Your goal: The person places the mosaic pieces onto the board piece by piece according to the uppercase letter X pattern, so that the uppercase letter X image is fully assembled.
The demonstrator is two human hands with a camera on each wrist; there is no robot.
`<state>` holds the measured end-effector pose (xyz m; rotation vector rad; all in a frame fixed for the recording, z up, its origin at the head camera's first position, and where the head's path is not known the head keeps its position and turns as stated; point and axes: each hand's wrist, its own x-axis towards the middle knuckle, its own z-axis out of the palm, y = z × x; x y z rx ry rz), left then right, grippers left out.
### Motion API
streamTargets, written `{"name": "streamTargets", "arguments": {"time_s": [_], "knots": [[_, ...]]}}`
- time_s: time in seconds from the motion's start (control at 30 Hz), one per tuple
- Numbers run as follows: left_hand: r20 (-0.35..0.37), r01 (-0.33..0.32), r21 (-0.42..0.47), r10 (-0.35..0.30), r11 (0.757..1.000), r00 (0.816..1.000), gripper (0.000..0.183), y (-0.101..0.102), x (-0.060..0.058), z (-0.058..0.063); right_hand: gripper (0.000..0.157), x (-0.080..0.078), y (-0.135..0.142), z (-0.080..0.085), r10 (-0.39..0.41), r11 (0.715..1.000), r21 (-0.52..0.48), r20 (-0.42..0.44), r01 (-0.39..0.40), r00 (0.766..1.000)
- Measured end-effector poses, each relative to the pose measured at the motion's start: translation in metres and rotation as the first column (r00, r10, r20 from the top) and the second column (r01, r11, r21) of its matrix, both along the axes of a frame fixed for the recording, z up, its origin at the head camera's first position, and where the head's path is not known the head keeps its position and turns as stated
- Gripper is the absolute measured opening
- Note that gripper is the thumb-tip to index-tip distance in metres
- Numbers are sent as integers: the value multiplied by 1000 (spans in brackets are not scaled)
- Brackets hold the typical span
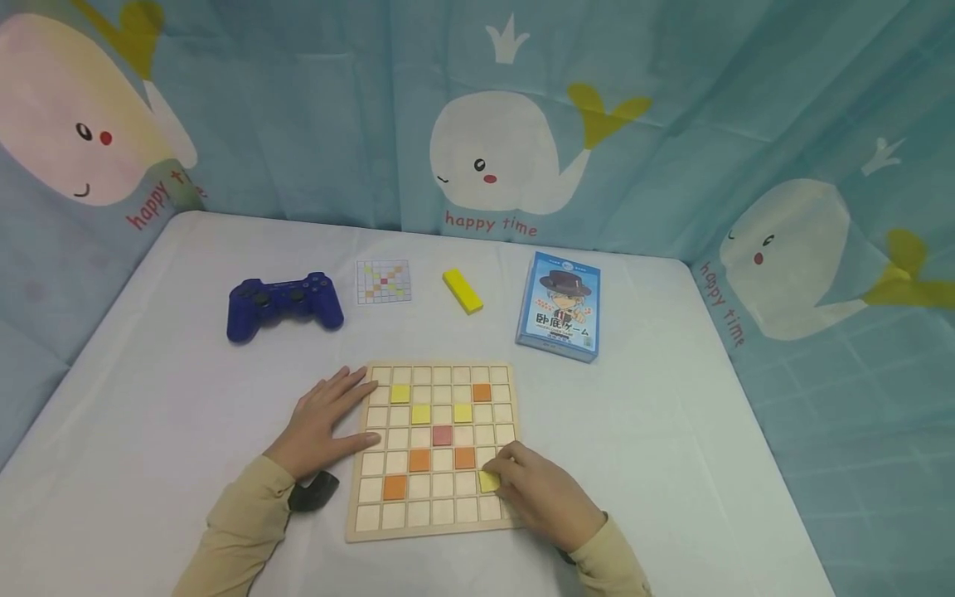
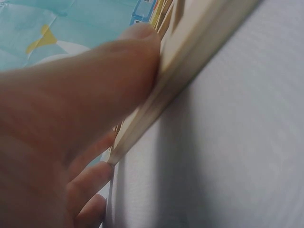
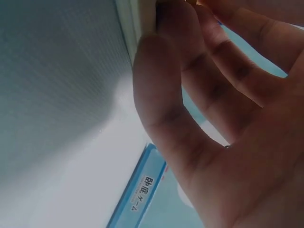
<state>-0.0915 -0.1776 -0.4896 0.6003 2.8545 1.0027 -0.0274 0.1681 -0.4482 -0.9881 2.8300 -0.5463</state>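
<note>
A square wooden grid board [image 1: 443, 507] lies on the table with coloured square tiles in some cells. A red tile [image 1: 443, 435] sits near its middle, with several orange tiles [image 1: 395, 487] and yellow tiles [image 1: 400, 394] set diagonally around it. My left hand [image 1: 321, 423] rests on the board's left edge, fingers spread; in the left wrist view its thumb [image 2: 137, 57] lies against the wooden rim. At the lower right of the grid, my right hand [image 1: 540, 489] pinches a yellow tile [image 1: 488, 482] at a cell. Its curled fingers partly hide that tile and the cells beside it.
Behind the board lie a blue game controller [image 1: 283, 305], a small printed pattern card [image 1: 384, 282], a yellow bar [image 1: 462, 291] and a blue card-game box [image 1: 559, 307]. A whale-print curtain [image 1: 336, 124] hangs around the white table [image 1: 656, 398].
</note>
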Motion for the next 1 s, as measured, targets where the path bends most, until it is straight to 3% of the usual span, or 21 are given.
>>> {"name": "streamTargets", "arguments": {"time_s": [0.33,0.8,1.0], "knots": [[-19,4,5,-4,1000,1000,74,0,0,0,27,0,-1,0,18,999,-33,-72,-21,997],[-21,4,10,-4,1000,1000,74,1,0,-1,31,-1,1,-1,35,998,-45,-53,-38,998],[-3,-23,31,23,999,1000,66,6,3,-2,28,-5,-2,-3,23,999,-32,-95,-26,995]]}}
